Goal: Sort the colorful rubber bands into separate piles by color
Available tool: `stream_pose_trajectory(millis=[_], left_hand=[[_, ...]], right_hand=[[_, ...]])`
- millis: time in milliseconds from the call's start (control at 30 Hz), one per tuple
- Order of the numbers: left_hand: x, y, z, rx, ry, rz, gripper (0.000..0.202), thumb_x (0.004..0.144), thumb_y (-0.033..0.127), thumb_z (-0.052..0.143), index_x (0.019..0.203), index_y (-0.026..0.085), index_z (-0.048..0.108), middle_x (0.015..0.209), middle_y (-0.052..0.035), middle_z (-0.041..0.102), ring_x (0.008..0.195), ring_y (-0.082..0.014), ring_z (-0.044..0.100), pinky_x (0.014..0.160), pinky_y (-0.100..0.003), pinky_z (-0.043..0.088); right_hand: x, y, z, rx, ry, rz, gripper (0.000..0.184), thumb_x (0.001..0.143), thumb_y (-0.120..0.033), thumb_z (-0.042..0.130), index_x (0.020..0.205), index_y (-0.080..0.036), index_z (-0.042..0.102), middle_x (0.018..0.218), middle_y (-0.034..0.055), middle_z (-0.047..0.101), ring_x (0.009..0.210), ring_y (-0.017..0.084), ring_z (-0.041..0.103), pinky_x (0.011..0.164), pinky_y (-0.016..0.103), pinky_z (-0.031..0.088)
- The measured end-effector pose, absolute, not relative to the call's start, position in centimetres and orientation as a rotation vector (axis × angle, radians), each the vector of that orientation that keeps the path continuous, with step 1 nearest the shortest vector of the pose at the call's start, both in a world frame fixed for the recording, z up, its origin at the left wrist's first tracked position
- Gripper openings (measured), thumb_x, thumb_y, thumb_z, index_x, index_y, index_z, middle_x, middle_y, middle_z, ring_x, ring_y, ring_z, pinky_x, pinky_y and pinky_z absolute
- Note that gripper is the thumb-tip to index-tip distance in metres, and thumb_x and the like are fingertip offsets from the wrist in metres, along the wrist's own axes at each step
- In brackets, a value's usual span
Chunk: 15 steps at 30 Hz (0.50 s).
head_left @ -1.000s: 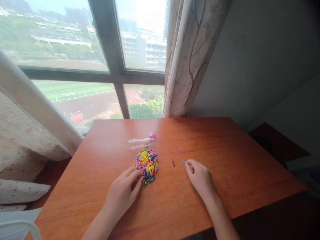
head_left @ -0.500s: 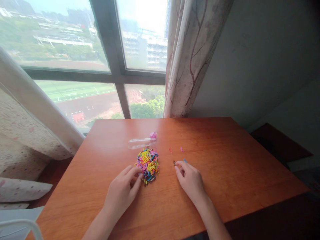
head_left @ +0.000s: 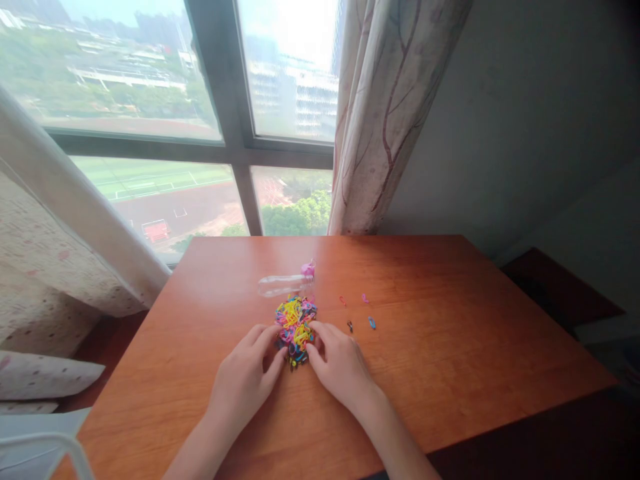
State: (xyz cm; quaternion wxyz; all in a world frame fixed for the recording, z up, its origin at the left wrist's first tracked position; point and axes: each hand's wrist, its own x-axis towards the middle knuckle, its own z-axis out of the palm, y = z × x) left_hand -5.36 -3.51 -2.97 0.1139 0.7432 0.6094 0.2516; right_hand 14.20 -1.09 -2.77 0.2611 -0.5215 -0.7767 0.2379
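No text, label, brand, number or sign can be read.
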Motion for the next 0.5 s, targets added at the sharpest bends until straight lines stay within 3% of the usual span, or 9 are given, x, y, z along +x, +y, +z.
stream_pose_trajectory(millis=[267, 500], left_hand=[[-5.33, -3.43, -3.40, 2.131, 1.695, 0.763, 0.017, 0.094, 0.033, 0.050, 0.104, 0.024, 0.060, 0.085, 0.0000, 0.064, 0.074, -0.0158, 0.063, 0.069, -0.027, 0.049], [-5.39, -3.59, -3.41, 2.093, 1.704, 0.841, 0.016, 0.094, 0.033, 0.051, 0.105, 0.025, 0.060, 0.082, 0.0012, 0.062, 0.069, -0.0140, 0.061, 0.064, -0.025, 0.048]], right_hand=[[14.48, -0.90, -3.60, -1.377, -2.045, 0.617, 0.018, 0.089, -0.017, 0.054, 0.099, -0.022, 0.067, 0.086, 0.0019, 0.069, 0.077, 0.016, 0.063, 0.073, 0.024, 0.044], [14.94, -1.08, -3.50, -1.401, -1.951, 0.578, 0.016, 0.088, -0.019, 0.055, 0.100, -0.022, 0.066, 0.076, -0.0003, 0.065, 0.068, 0.015, 0.060, 0.069, 0.024, 0.042]])
